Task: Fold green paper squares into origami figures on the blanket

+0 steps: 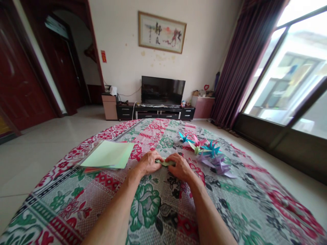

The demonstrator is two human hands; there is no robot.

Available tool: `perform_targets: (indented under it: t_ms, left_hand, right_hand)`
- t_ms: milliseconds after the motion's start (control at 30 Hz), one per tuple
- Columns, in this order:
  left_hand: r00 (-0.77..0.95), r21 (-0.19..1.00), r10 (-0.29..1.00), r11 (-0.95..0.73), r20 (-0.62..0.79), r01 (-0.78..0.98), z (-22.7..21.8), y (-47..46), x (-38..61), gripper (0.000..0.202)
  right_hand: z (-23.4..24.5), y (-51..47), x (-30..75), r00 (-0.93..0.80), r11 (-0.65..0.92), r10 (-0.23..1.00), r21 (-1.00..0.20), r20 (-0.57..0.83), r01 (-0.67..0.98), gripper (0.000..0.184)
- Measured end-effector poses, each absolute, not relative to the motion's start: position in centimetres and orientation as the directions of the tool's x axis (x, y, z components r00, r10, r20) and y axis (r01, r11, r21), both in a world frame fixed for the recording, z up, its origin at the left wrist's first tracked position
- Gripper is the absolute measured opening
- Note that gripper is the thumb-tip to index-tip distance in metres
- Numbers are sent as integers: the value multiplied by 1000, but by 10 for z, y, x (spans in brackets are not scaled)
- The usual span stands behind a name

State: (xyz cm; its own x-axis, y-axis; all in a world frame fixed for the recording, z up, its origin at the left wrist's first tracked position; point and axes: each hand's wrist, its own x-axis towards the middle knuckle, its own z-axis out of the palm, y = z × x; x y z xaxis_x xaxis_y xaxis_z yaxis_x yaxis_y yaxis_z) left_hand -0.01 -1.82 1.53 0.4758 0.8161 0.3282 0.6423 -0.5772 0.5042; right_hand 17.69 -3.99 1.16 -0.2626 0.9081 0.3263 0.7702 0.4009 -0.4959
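Observation:
Between my two hands, just above or on the patterned tablecloth, is a small piece of folded green paper (166, 163). My left hand (150, 162) pinches its left end, and my right hand (180, 166) grips the right end with bent fingers. Parts of the paper are hidden under the fingers. To the right lie several folded paper cranes: blue ones (212, 148), a pink one (198, 141), a pale green one (196, 148) and purple ones (220, 165). On the left sits a stack of square paper (107, 154) with a light green sheet on top.
The round table wears a flowered tablecloth (145, 207). Beyond its far edge stand a low black TV cabinet (160, 112) and a television (163, 91). A purple curtain (232, 68) and a window are at the right, dark red doors (20, 78) at the left.

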Motion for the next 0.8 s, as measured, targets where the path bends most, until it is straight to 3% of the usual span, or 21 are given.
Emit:
perform_targets:
  t_ms: [200,433,800]
  left_hand:
    - [466,457,816,-577,342,676,13,-17,1,16]
    - [470,520,824,-565,316,640,8,-14,-2,18]
    - [453,519,825,-564,337,642,6,-12,0,13]
  right_hand:
    - [11,-38,183,-301,459,885,-556,355,693,17]
    - [12,-38,184,-326,466,883,-553,337,691,27]
    - [13,-39,180,-284,460,882,-559,375,690,20]
